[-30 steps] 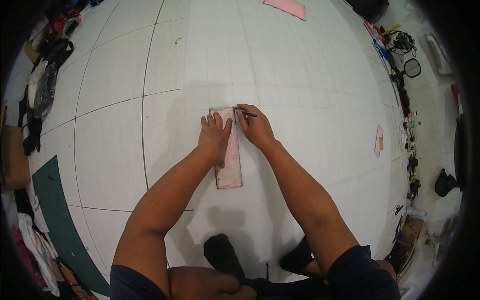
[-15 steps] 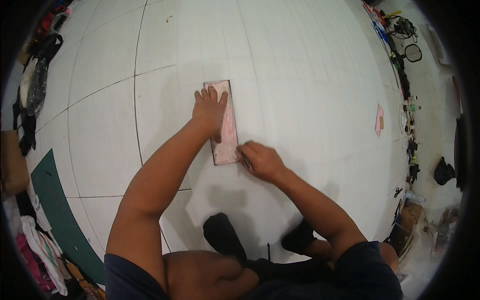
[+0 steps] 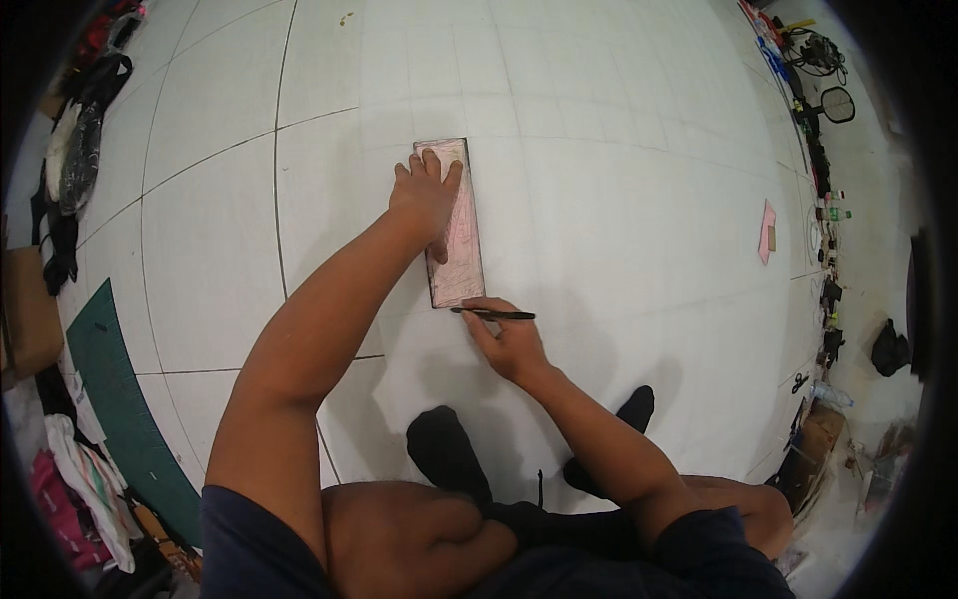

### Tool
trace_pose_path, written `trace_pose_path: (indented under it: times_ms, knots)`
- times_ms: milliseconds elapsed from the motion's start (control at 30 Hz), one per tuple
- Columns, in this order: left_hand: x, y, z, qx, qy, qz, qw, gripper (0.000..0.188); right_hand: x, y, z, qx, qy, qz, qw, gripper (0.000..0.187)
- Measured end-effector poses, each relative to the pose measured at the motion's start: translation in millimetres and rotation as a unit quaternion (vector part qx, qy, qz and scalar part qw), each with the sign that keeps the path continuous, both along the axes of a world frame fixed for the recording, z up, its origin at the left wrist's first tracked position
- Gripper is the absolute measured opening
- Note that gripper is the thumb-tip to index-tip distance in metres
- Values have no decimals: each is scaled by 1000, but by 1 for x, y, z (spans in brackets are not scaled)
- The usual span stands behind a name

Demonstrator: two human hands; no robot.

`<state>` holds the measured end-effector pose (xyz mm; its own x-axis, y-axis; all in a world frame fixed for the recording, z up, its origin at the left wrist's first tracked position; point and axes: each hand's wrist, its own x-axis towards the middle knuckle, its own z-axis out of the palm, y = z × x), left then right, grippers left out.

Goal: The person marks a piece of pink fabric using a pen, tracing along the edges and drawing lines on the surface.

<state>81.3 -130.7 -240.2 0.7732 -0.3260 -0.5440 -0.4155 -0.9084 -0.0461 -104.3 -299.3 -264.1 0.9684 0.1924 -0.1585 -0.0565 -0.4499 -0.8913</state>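
Note:
A long, narrow pink rectangular piece [image 3: 462, 272] with dark edges and scribbled marks lies flat on a white sheet [image 3: 619, 220] spread over the floor. My left hand [image 3: 423, 205] presses on its upper part, fingers spread and flat, the thumb lower down on the pink surface. At the piece's near edge, my right hand [image 3: 514, 346] pinches a slim black pen [image 3: 511, 315]. The pen is nearly level, its tip pointing left beside the near edge. Whether the tip touches the sheet is hard to make out.
A green cutting mat [image 3: 130, 409] lies at the left, near bags and a cardboard box [image 3: 30, 317]. On the right is a small pink cut piece [image 3: 766, 232]; beyond it scissors [image 3: 799, 382], bottles and tools line the wall. My socked feet are just below the piece.
My right hand has gone from the piece's lower right corner to its near edge, with the pen now pointing left. My left hand stays on the piece; the whole view has shifted slightly.

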Motion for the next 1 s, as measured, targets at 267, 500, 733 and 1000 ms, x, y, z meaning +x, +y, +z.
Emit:
trace_pose_path:
  times_ms: [267, 500, 733, 1000]
  knots:
    - [1, -1, 2, -4, 8, 4, 1000, 150, -1, 21, -8, 11, -47, 12, 999, 19]
    - [0, -1, 6, -7, 17, 12, 1000, 150, -1, -7, 3, -96, 10, -56, 994, 21]
    - [0, 0, 5, -15, 23, 17, 999, 148, 0, -29, 10, -32, -23, -132, 990, 21]
    - [-8, 34, -23, -164, -64, 0, 984, 140, 6, -61, -12, -117, -129, -105, 979, 23]
